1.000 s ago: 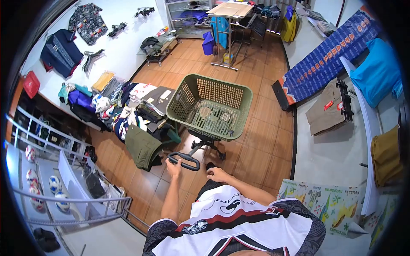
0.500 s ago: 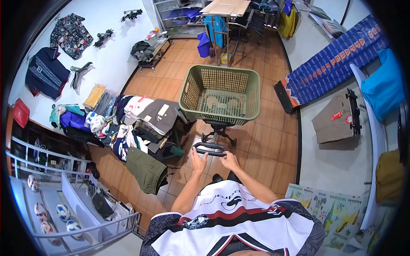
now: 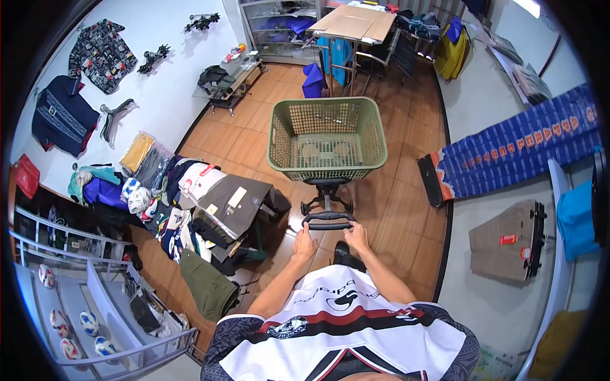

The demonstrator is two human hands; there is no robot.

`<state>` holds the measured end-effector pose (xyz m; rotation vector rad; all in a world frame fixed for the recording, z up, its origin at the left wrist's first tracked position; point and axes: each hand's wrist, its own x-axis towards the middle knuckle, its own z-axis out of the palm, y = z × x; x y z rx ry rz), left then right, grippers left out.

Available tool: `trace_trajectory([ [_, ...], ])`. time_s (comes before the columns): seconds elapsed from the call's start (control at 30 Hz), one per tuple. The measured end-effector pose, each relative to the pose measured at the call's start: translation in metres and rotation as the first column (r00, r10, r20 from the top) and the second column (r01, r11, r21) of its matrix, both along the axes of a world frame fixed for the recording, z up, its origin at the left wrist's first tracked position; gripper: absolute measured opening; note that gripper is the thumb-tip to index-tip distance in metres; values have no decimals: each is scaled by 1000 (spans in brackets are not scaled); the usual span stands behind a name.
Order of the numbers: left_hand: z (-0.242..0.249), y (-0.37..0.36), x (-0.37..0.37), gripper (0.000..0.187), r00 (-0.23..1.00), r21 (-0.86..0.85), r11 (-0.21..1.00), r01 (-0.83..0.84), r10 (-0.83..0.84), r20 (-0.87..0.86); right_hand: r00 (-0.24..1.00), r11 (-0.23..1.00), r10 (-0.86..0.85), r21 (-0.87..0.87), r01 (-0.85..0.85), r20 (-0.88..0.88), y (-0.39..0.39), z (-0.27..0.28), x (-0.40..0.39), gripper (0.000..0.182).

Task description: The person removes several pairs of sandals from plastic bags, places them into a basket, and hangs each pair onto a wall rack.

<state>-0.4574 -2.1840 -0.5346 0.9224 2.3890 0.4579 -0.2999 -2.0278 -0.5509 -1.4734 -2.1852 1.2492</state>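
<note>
A green plastic basket (image 3: pixel 327 171) with lattice sides rides on a wheeled cart frame in front of me. Nothing lies inside it. The cart's black handle (image 3: pixel 328 216) points back toward my body. My left hand (image 3: pixel 305 244) is closed on the left end of this handle, and my right hand (image 3: pixel 356 236) grips its right end. Both thumbs rest along the bar, while some fingers are hidden beneath it.
Folded clothes (image 3: pixel 232 200) and soccer balls (image 3: pixel 138 198) crowd a table at left. Green trousers (image 3: pixel 206 282) hang off its near end. Ahead stands a board-topped table (image 3: pixel 352 24). A blue bagged panel (image 3: pixel 508 149) leans along the right wall. Tiled floor (image 3: pixel 400 209) runs between.
The cart has rolled forward with both my hands on its handle, and the board-topped table looks nearer. The handle has shifted slightly right in view, and the clothes table has slid back toward me.
</note>
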Motion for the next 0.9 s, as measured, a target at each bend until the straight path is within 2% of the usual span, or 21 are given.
trace_trajectory([
  [0.23, -7, 115, -44, 83, 999, 5, 1000, -10, 10, 36, 998, 999, 46, 10, -47, 39, 136, -10, -65, 51],
  [0.33, -8, 160, -70, 83, 999, -22, 1000, 9, -8, 45, 993, 988, 98, 115, -105, 64, 187, -22, -98, 53],
  [0.37, -7, 173, -79, 83, 999, -13, 1000, 18, -17, 47, 990, 992, 105, 67, -111, 96, 205, -26, -111, 52],
  [0.43, -7, 200, -99, 83, 999, -3, 1000, 21, -21, 29, 990, 987, 113, 107, -122, 89, 234, -25, -136, 52],
  [0.7, -26, 303, -211, 79, 993, -10, 998, 68, -67, 97, 978, 970, 191, 136, -201, 80, 356, -43, -261, 54],
  [0.8, -33, 338, -261, 74, 993, 0, 998, 70, -69, 95, 964, 981, 188, -1, -192, 189, 395, -34, -316, 57],
  [0.83, -31, 349, -276, 74, 991, -11, 998, 62, -60, 117, 956, 970, 214, 73, -232, 199, 406, -35, -334, 60],
  [0.9, -27, 371, -306, 71, 979, -87, 994, 62, -44, 201, 951, 957, 253, 94, -273, 179, 431, -41, -368, 60],
])
